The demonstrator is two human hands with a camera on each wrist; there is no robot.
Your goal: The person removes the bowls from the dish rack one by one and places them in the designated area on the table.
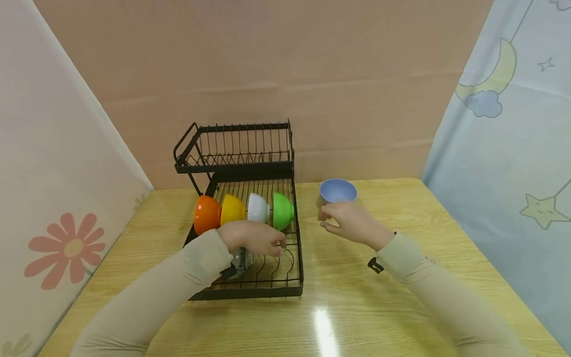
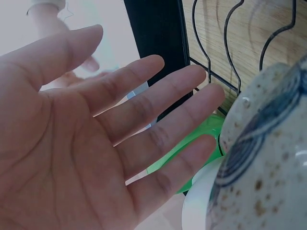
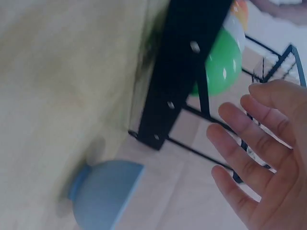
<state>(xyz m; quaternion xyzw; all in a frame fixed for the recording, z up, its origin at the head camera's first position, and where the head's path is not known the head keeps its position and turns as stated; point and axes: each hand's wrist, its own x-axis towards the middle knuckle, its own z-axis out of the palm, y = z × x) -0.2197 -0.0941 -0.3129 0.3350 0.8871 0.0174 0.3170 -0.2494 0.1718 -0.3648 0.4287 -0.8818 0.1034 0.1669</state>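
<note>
A blue bowl [image 1: 337,190] stands upright on the table, right of the black dish rack. Just in front of it hovers my right hand [image 1: 350,223], holding nothing, its fingers spread in the right wrist view. My left hand [image 1: 256,238] is over the front of the rack, its palm bare and fingers extended in the left wrist view. Beside those fingers is a speckled bowl [image 2: 268,163] with dark blue pattern, mostly hidden under the left wrist in the head view. Behind the left hand, an orange bowl [image 1: 206,214], yellow bowl [image 1: 232,207], white bowl [image 1: 257,207] and green bowl [image 1: 282,210] stand on edge.
The two-tier black dish rack [image 1: 250,293] occupies the table's left-centre, its raised wire shelf [image 1: 234,169] at the back. Wire dividers [image 1: 290,263] rise from its front right part. A wooden table [image 1: 379,307] extends around it, with a cloth backdrop [image 1: 339,99] behind.
</note>
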